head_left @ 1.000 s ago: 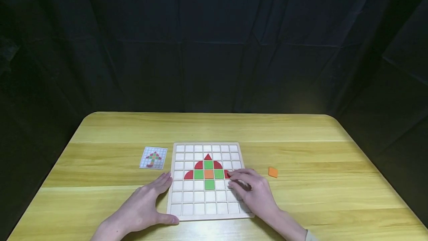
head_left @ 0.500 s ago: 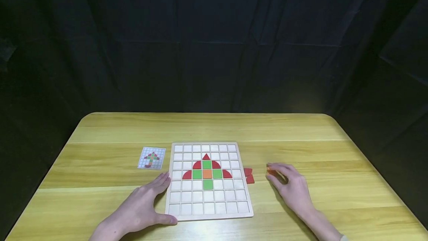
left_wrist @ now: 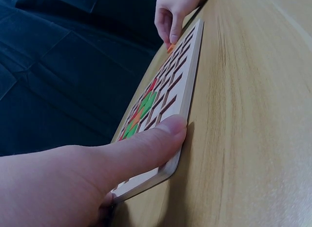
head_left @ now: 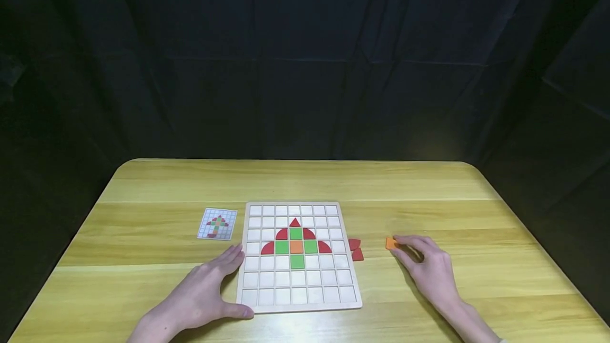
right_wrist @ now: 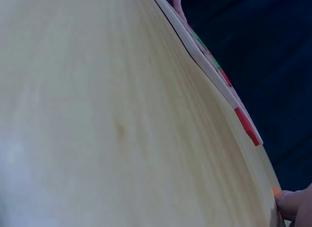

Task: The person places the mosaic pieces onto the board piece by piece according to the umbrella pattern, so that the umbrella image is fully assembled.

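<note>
Pinched between the thumb and fingertips of my right hand (head_left: 431, 269) is a small orange square tile (head_left: 391, 243), low at the table right of the board. My left hand (head_left: 197, 292) rests against the left side of the wooden grid board (head_left: 300, 310), thumb at the near left corner and fingers along the edge. In the left wrist view the thumb lies on the board's rim. Several red, green and orange tiles sit in the grid: a red triangle (head_left: 295, 223) on top, red quarter-circles (head_left: 268, 248) at the sides, green squares (head_left: 297, 262) and one orange square (head_left: 296, 246) in the middle.
Two red pieces (head_left: 356, 250) lie on the table against the board's right edge. A small printed pattern card (head_left: 217, 224) lies left of the board. The wooden table (head_left: 467, 216) has rounded far corners, with a dark cloth (head_left: 305, 68) behind it.
My right hand has left the red quarter-circle on the board's right and moved right to the orange tile, now in its pinch. The left hand stays put.
</note>
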Motion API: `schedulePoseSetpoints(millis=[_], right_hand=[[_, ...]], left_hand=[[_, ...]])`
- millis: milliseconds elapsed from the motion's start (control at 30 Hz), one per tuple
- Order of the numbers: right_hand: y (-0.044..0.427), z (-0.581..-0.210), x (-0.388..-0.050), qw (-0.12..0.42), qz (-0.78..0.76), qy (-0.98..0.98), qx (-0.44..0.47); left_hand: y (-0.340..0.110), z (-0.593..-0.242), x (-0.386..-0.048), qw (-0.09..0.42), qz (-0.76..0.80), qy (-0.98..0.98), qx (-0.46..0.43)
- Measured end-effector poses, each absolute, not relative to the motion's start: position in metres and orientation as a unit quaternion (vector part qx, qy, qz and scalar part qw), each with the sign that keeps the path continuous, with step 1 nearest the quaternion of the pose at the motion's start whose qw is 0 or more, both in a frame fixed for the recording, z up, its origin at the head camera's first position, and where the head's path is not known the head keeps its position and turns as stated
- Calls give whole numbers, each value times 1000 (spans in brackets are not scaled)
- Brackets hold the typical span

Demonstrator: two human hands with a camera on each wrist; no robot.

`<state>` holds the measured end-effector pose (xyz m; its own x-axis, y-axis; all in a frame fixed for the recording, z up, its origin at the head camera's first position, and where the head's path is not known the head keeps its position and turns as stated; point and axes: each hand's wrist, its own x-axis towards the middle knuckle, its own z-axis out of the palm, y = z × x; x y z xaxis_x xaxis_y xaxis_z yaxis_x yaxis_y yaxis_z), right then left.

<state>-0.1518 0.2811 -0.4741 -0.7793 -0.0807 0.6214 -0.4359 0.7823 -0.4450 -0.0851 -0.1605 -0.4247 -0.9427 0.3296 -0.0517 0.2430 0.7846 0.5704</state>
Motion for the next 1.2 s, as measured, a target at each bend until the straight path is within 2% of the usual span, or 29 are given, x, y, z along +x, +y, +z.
schedulePoseSetpoints(millis=[500, 1200], right_hand=[[241, -467, -137, 298, 351, -866, 196], [151, -464, -119, 193, 440, -824, 301]], left_hand=[[-161, -424, -85, 80, 288, 943, 145], [-161, -424, -86, 71, 286, 942, 163]])
